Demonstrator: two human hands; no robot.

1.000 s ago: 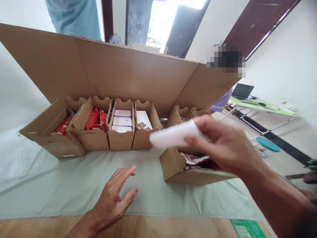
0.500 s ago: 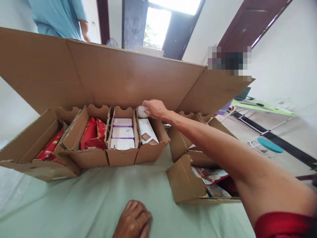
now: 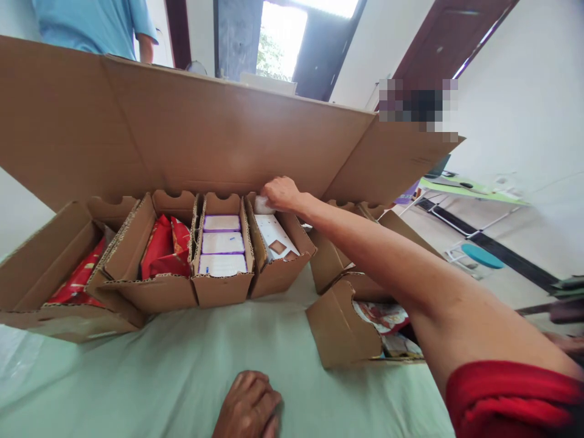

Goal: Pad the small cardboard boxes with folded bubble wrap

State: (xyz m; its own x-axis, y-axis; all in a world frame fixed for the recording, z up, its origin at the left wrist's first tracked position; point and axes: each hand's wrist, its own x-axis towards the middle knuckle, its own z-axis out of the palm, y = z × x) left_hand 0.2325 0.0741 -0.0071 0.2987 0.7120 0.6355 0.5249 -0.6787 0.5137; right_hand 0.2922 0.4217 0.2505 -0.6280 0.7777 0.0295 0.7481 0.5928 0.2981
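My right hand [image 3: 280, 193] reaches across to the far end of the fourth cardboard bin [image 3: 278, 277]. Its fingers are closed on the top of a white rounded bundle [image 3: 263, 205], whose kind I cannot make out. In front of the bundle, in the same bin, lies a white carton with brown squares [image 3: 274, 237]. My left hand [image 3: 249, 401] rests on the pale green cloth [image 3: 182, 365] near the front, its fingers curled together with nothing visible in them.
White packs with purple edges [image 3: 222, 243] fill the neighbouring bin. Red packets [image 3: 166, 246] lie in bins further left. Another bin [image 3: 335, 328] with printed packets stands right. A tall cardboard panel [image 3: 237, 134] rises behind. A person in blue [image 3: 91, 24] stands beyond it.
The view has shifted slightly. My right hand stays at the white bundle, its knuckles turned a little more over it. My left hand has hardly moved.
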